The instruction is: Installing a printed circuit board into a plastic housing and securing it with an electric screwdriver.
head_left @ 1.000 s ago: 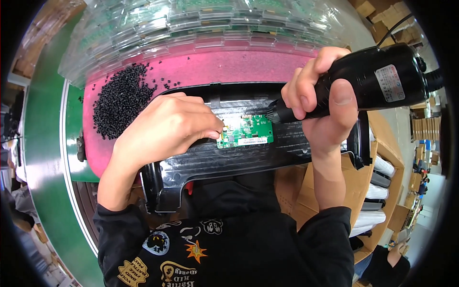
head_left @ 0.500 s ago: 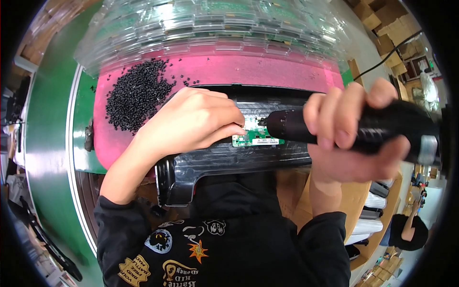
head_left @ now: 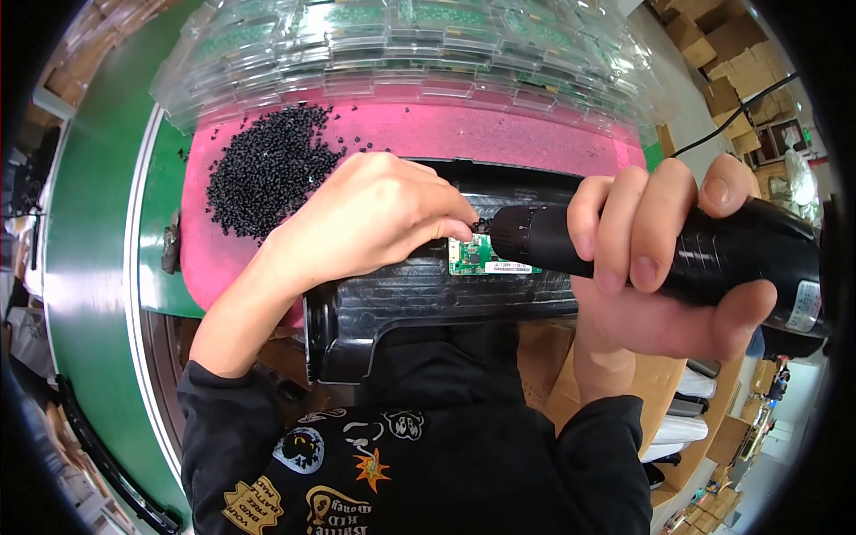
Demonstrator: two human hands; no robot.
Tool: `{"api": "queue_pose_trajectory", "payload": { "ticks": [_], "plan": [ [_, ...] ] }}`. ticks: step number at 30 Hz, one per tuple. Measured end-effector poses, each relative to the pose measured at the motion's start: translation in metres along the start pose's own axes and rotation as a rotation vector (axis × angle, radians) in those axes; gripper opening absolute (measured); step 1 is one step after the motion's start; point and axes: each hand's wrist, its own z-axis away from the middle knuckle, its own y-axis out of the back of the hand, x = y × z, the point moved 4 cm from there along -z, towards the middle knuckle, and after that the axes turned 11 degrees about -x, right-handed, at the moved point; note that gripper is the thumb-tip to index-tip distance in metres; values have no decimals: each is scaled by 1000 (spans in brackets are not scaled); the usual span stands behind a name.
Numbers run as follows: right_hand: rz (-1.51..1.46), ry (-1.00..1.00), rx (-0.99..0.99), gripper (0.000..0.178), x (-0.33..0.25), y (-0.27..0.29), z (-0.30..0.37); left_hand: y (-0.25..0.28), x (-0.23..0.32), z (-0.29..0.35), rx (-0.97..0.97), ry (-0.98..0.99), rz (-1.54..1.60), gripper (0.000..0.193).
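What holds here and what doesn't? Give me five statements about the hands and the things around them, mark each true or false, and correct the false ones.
1. The right hand grips a black electric screwdriver. True.

2. The circuit board is red. False: it is green, with a white label strip.

3. The left hand is buried in the heap of small black pieces. False: its thumb and fingers are at the circuit board, by the screwdriver's tip.

4. The heap lies on a pink mat. True.

5. The stacked clear trays stand between the person and the pink mat. False: they are at the mat's far side.
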Motion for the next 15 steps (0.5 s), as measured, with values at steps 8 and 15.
{"api": "queue_pose_trajectory", "payload": {
  "ticks": [8, 15],
  "plan": [
    [-20, -73, 152, 58, 13, -2, 1, 3, 1, 0, 60, 69, -27, 14],
    [151, -123, 209, 51, 28, 2, -3, 1, 5, 1, 78, 109, -208, 10]
  ]
}}
